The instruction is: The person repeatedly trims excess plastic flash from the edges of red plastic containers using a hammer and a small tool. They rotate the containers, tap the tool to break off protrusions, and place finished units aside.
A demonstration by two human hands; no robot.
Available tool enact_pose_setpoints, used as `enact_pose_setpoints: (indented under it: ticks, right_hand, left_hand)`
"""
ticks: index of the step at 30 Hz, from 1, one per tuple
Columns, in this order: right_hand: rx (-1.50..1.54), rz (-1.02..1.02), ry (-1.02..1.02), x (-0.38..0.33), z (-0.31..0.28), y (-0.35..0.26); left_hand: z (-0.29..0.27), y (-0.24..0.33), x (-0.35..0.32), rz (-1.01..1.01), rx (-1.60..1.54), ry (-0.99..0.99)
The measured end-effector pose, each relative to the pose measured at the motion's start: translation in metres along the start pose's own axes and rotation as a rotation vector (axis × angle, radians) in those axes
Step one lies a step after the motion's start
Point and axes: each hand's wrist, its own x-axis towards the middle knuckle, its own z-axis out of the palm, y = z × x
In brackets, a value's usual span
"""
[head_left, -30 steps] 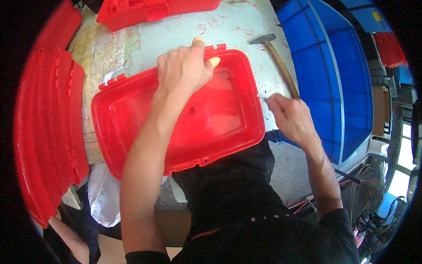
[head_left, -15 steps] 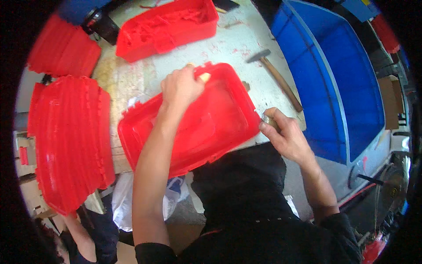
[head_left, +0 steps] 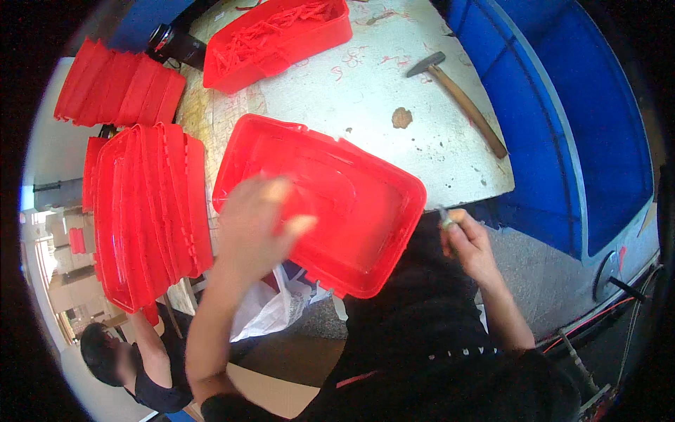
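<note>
A shallow red plastic tray (head_left: pixel 380 225) with a raised rim lies tilted at the near edge of the table, one end reaching past it. Over its left part hovers my left hand (head_left: pixel 256 225), blurred by motion, yellowish covers on two fingertips. The thumb and finger look apart, with nothing visible between them. Off the tray's right corner, my right hand (head_left: pixel 470 246) is closed round a small knife (head_left: pixel 444 216). Only the knife's short metal tip and a bit of its handle show.
Stacks of red trays (head_left: pixel 151 218) stand at the left, near a co-worker (head_left: pixel 148 359). A red bin (head_left: pixel 281 49) of plastic scraps and a dark cylinder (head_left: pixel 176 46) sit at the back. A hammer (head_left: pixel 464 102) lies right, beside a large blue crate (head_left: pixel 534 133).
The red tray has turned, its right end swinging toward me. My left hand has left the tray's far rim and come nearer and left. The right hand has moved slightly nearer, away from the rim.
</note>
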Motion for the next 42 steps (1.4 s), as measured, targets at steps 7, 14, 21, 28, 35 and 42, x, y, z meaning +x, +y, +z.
enact_pose_setpoints:
  ticks: [7, 14, 21, 28, 35, 42]
  right_hand:
    - [-0.008, -0.054, 0.083, 0.026, 0.019, -0.009]
    - [-0.125, -0.112, 0.188, 0.068, 0.019, -0.023]
    - [-0.055, -0.065, 0.147, 0.088, 0.022, -0.020]
    - [-0.044, -0.015, 0.077, 0.061, 0.022, -0.013]
    - [-0.408, -0.109, 0.047, 0.000, 0.014, -0.004]
    - [-0.906, -0.428, -0.125, -0.010, -0.009, -0.068]
  left_hand:
    - [0.098, -0.001, 0.116, 0.076, -0.065, -0.104]
    - [0.112, -0.009, 0.117, -0.092, -0.034, 0.183]
    - [0.118, -0.012, 0.117, -0.078, 0.013, 0.218]
    - [0.117, -0.010, 0.119, -0.118, 0.050, 0.209]
    - [0.116, -0.011, 0.119, -0.146, 0.040, 0.188]
    - [0.116, -0.011, 0.119, -0.155, 0.039, 0.202]
